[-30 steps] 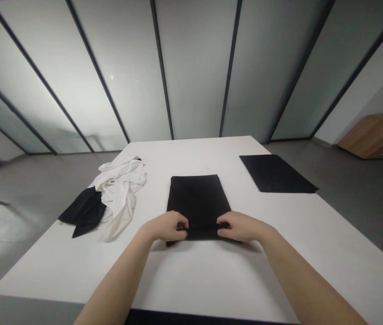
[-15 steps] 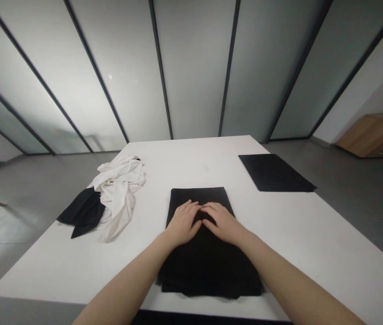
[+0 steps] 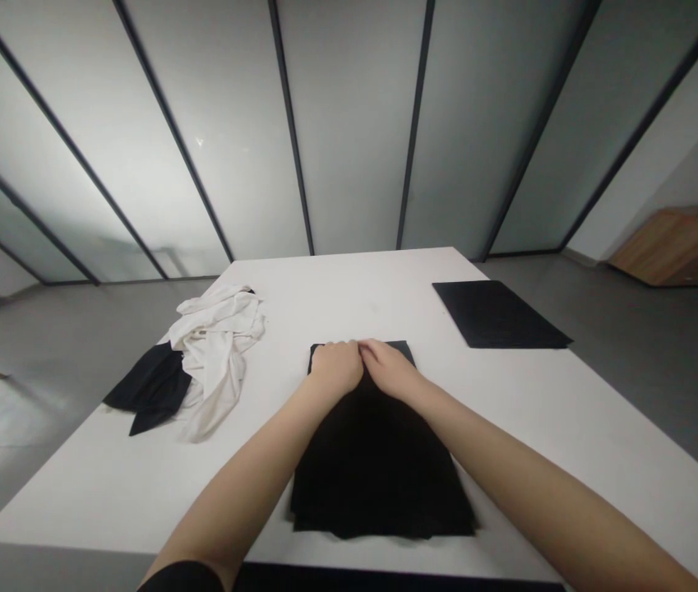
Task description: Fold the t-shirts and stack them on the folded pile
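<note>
A black folded garment [image 3: 379, 485] lies flat at the near middle of the white table [image 3: 349, 284], its near edge close to the table's front. My left hand [image 3: 336, 368] and my right hand [image 3: 389, 370] rest side by side on its far edge, fingertips almost meeting. The fingers curve down onto the cloth, and I cannot tell whether they pinch it. My forearms cross above the rest of the garment.
To the left lies a crumpled white garment [image 3: 216, 345] tangled with a crumpled black garment [image 3: 151, 386]. A flat black folded garment [image 3: 500, 314] sits at the table's far right. Grey floor surrounds the table, and a wooden cabinet [image 3: 685, 245] stands by the wall.
Both hands have slid away from me along the black garment, from its middle to its far edge. The garment itself lies as before.
</note>
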A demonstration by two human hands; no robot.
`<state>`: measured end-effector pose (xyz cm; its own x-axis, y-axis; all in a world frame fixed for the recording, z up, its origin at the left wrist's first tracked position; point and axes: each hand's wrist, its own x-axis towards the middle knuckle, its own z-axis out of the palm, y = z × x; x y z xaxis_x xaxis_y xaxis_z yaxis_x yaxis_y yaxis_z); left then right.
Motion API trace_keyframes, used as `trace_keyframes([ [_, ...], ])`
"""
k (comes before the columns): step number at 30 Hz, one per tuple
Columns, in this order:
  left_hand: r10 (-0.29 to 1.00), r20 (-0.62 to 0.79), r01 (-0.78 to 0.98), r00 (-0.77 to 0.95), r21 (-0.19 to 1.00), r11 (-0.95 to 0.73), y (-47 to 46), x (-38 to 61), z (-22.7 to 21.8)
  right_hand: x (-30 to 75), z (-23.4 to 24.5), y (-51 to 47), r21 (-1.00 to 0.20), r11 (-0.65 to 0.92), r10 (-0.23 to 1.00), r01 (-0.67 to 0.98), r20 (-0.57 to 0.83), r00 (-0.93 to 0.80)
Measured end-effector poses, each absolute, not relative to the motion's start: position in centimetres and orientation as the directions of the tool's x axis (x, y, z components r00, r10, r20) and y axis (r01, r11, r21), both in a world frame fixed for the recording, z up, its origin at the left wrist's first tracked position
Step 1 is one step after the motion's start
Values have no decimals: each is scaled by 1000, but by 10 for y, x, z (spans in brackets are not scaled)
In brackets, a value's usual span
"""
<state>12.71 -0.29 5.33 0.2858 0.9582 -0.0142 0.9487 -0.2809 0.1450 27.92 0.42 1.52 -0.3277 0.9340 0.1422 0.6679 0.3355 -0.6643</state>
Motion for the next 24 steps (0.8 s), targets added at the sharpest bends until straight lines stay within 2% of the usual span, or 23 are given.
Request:
trace_keyframes([
  [2,964,90,956,249,137,-260,10,135,53,265,17,20,-746,297,955,597,228,-190],
  [4,967,119,959,226,147,-242,19,140,37,254,9,29,-753,265,964,602,224,-144],
  [7,972,3,965,233,124,-232,24,136,0,246,-13,30,-631,299,952,716,148,-267],
  [9,960,-26,955,277,114,-273,25,130,-18,247,-25,26,-522,321,943,790,97,-319],
  [13,954,-13,947,300,128,-296,22,121,-26,254,-33,20,-396,303,951,866,63,-304],
  [18,984,48,977,169,127,-174,21,114,-22,266,-26,16,-267,239,970,934,19,-243],
  [24,999,-1,989,-46,138,46,24,85,-23,288,-26,20,-223,187,980,957,-20,-196],
])
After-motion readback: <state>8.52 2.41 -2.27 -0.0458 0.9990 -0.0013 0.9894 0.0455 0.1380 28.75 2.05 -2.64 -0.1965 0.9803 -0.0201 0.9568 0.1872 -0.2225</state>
